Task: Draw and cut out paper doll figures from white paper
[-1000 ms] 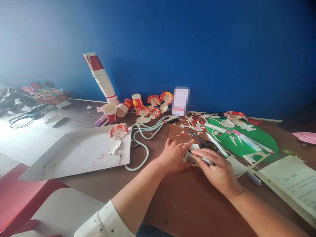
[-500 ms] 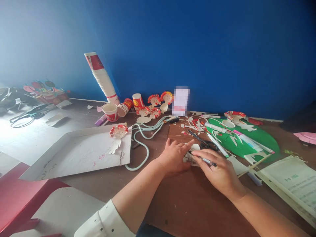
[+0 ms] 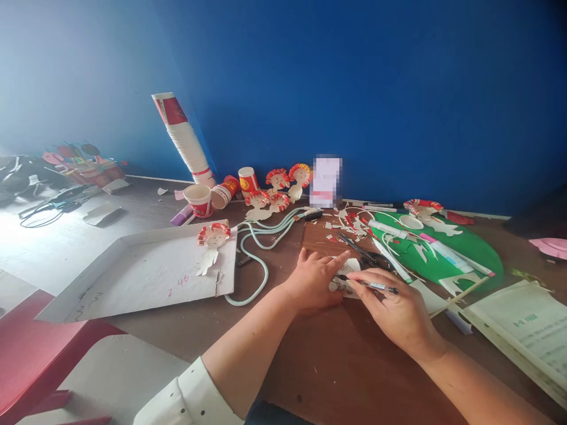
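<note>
A small white paper piece point(image 3: 352, 268) with dark drawn lines lies flat on the brown table. My left hand point(image 3: 312, 277) rests over its left part, fingers stretched out and pressing it down, hiding some of it. In my right hand point(image 3: 396, 310) is a pen point(image 3: 376, 286), pinched between thumb and fingers, its tip at the paper. Just behind the paper lies a pair of black scissors point(image 3: 364, 255), partly open. Red and white paper scraps point(image 3: 349, 227) are scattered beyond.
Markers point(image 3: 447, 254) lie on a green round mat point(image 3: 482, 262) at right, near a printed booklet point(image 3: 522, 330). Paper cups point(image 3: 199, 200) and paper figures point(image 3: 300, 180) stand along the blue wall. A cardboard lid point(image 3: 146, 265) and pale cable point(image 3: 266, 265) are at left.
My right hand and the pen have shifted slightly to the right, with the pen lying lower. My left hand stays in place on the paper.
</note>
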`<state>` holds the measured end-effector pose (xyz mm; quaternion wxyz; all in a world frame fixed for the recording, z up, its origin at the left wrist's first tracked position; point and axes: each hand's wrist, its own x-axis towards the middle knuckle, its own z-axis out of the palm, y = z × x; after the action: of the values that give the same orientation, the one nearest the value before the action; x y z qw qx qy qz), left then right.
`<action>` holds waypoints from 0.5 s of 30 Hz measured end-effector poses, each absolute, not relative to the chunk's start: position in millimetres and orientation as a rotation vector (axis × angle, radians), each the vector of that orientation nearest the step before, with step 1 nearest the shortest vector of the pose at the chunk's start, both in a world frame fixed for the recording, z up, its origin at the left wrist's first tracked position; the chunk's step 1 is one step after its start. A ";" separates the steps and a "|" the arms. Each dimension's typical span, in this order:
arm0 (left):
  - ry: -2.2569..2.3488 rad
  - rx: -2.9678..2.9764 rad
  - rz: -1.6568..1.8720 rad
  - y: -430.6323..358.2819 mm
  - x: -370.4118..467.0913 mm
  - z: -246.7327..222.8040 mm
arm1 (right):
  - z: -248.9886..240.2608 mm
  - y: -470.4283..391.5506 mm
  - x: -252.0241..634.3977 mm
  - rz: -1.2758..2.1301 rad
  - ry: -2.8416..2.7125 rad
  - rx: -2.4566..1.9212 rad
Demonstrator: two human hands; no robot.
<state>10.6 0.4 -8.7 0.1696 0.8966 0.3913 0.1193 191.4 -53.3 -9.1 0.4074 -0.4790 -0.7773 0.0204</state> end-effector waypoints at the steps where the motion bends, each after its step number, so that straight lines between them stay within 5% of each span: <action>1: 1.110 2.546 0.338 0.4 10.6 -8.6 | -9.3 -53.4 191.1 0.051 -1.959 -1.205; 15: 1.121 2.520 0.359 -1.3 11.3 -7.2 | -7.1 -49.2 212.3 -0.097 -1.740 -1.324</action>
<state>11.3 -1.3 -7.2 0.1793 0.8913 0.3965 0.1272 212.3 -49.2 -7.1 0.4585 -0.5377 -0.7065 -0.0395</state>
